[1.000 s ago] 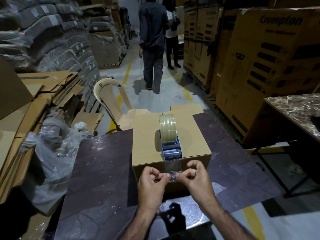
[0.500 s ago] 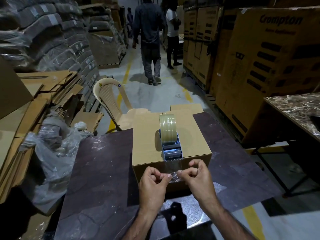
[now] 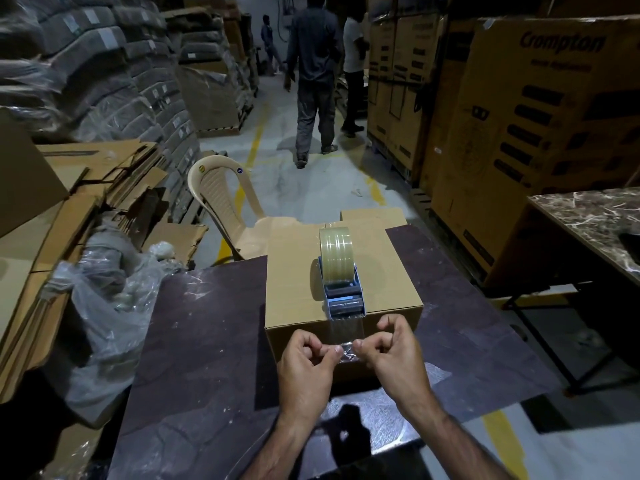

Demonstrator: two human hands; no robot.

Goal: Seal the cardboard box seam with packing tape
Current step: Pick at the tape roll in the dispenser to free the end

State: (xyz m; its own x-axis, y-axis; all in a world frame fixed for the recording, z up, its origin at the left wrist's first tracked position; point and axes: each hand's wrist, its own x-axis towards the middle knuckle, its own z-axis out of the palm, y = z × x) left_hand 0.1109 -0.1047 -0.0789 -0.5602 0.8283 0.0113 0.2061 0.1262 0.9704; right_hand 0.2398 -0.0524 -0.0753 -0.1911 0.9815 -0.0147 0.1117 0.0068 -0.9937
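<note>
I judge the sealing barely begun. The closed cardboard box (image 3: 298, 292) sits on the dark table (image 3: 194, 341), and the tape dispenser (image 3: 341, 289) stands along the middle of its top. I can make out no strip pressed down there yet — only the pulled-out tape end (image 3: 346, 346) reaches over the near edge. My left hand (image 3: 306, 365) and right hand (image 3: 394, 355) each pinch that end. Around is a dim warehouse — printed cartons (image 3: 519, 133) stacked right, flattened cardboard (image 3: 86, 174) left, a plastic chair (image 3: 221, 192) beyond the table.

plastic chair (image 3: 221, 195) — flattened cartons (image 3: 86, 174) beside
</note>
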